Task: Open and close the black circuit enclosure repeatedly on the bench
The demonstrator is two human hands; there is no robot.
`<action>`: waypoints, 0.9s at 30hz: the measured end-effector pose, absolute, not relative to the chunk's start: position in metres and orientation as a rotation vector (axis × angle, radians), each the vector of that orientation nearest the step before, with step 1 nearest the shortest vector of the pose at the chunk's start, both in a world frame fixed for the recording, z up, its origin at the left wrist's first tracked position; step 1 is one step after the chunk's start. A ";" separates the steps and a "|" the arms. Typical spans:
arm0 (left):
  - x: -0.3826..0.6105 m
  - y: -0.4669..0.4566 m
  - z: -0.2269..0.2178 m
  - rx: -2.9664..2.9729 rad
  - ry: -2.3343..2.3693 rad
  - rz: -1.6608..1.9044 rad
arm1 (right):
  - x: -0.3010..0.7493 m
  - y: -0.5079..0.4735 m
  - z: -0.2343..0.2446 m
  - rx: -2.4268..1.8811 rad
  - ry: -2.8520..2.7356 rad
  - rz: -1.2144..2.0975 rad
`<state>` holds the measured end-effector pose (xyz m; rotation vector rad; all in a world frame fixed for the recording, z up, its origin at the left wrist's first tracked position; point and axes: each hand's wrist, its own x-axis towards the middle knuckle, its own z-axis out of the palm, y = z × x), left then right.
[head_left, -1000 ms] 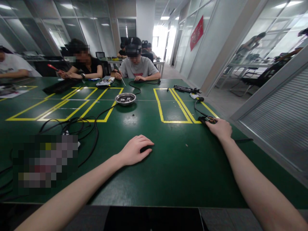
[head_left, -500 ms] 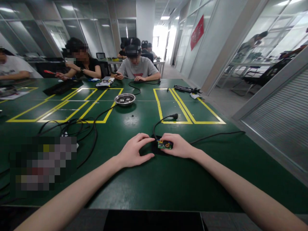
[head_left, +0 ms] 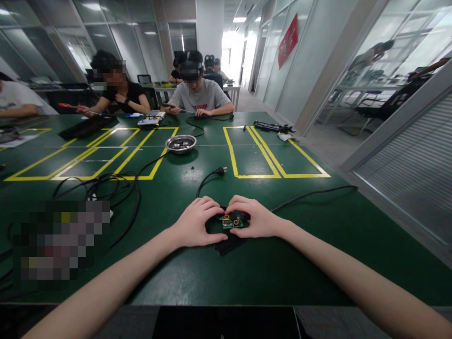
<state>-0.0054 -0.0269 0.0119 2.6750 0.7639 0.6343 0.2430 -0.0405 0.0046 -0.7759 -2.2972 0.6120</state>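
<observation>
Board point(head_left: 232, 223) above the desk point(head_left: 282, 273), between my two hands. My right hand point(head_left: 257, 219) grips the board between thumb and fingers; my left hand point(head_left: 197, 223) curves about the board's left end, though I cannot tell whether its fingertips press on it. Black case point(head_left: 228, 246), partly hidden, just under the board; plug point(head_left: 221, 171) beyond the board; metal bowl point(head_left: 181, 151) farther beyond, to the board's left; cord point(head_left: 314, 192) to its right.

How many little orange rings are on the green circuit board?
2. On the circuit board, one orange ring sits near the far edge, the other nearer and further right. The right hand may hide more.
</observation>
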 end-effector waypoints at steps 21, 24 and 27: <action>-0.008 -0.016 0.004 2.584 0.873 0.752 | 0.249 -0.035 0.003 -0.870 -2.271 0.582; -0.011 -0.015 0.004 2.557 0.874 0.808 | 0.247 -0.035 0.002 -0.878 -2.260 0.547; -0.014 -0.014 0.004 2.541 0.870 0.839 | 0.245 -0.037 0.003 -0.877 -2.244 0.533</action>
